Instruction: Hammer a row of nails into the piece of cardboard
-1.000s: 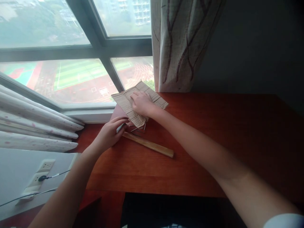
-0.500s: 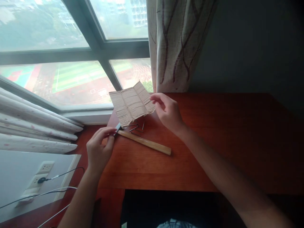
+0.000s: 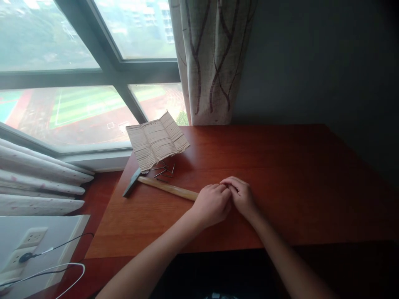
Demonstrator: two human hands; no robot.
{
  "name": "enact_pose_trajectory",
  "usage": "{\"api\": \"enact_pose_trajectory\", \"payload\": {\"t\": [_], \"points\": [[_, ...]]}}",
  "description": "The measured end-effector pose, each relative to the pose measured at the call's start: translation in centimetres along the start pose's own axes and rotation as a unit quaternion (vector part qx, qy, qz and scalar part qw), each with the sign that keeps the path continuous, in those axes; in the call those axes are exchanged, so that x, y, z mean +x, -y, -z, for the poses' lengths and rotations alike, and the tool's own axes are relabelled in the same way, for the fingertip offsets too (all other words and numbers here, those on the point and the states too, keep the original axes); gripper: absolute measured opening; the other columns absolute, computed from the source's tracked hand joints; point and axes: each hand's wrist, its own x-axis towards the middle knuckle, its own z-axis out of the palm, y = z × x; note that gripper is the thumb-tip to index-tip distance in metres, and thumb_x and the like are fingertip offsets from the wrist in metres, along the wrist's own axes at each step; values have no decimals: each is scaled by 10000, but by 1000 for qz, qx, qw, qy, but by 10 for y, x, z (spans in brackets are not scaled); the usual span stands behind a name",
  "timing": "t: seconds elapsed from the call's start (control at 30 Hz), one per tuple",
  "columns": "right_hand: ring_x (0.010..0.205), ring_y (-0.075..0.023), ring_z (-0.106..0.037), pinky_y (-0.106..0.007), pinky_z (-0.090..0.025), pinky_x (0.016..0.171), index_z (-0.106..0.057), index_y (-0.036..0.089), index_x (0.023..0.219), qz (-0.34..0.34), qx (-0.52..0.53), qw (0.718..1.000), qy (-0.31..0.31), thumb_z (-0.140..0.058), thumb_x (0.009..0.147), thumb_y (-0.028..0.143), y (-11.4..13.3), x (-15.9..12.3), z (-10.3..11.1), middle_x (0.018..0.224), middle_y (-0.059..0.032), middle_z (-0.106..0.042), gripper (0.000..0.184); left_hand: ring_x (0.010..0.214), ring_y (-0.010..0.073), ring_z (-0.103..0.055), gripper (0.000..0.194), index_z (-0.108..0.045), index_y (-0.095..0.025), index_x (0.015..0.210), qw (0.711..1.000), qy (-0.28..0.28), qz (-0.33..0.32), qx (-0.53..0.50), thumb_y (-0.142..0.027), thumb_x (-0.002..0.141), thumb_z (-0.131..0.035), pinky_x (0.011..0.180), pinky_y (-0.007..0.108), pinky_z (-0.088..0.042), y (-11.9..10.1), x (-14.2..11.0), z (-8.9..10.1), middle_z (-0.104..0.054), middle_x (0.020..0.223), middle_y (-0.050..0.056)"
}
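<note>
My left hand (image 3: pixel 213 203) and my right hand (image 3: pixel 241 197) meet above the table, fingertips against each other. Both have curled fingers, and whatever may be between them is hidden. A hammer (image 3: pixel 168 189) lies on the table with its wooden handle running toward my left hand, which covers the handle's end; whether it touches the handle I cannot tell. The hammer's metal head (image 3: pixel 132 182) points left. Several nails (image 3: pixel 162 169) lie loose beyond the handle, beside a creased piece of cardboard (image 3: pixel 157 139) that is raised at its edges.
The reddish wooden table (image 3: pixel 280 166) stands against a window (image 3: pixel 115 74) and a patterned curtain (image 3: pixel 208 62). Another curtain (image 3: pixel 37 174) hangs at the left. Below it, a wall socket (image 3: pixel 33 236) has a black plug and cables.
My left hand has left the hammer head and moved right, to the handle's end. My right hand has come down from beside the cardboard to meet it. The view has shifted to the right.
</note>
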Motion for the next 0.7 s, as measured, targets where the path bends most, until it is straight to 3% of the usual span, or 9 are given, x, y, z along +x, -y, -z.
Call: {"api": "enact_pose_trajectory", "payload": {"t": [0.1, 0.37, 0.7], "points": [[945, -200, -710, -398, -614, 828, -692, 187, 1187, 0, -8, 1000, -10, -644, 1033, 359, -5, 5, 0, 1169, -76, -718, 236, 907, 263, -722, 180, -682, -151, 1018, 999, 27, 15, 34, -214, 964, -522, 805, 370, -567, 4, 12, -2, -756, 1015, 116], [942, -195, -708, -395, -612, 835, -698, 193, 1171, 7, -17, 1000, 3, -637, 1037, 355, -2, 6, -4, 1167, -75, -720, 219, 908, 247, -726, 217, -672, -170, 1082, 995, 39, 68, 59, -240, 1009, -480, 798, 349, -563, 10, 5, -7, -752, 1019, 101], [954, -199, -707, -406, -605, 855, -703, 193, 1149, 11, -7, 1000, 0, -631, 1040, 356, 11, 7, -4, 1148, -72, -725, 209, 915, 252, -725, 226, -678, -206, 1106, 982, 33, 176, 61, -237, 999, -481, 774, 342, -542, 13, 2, 8, -746, 1016, 76]]}}
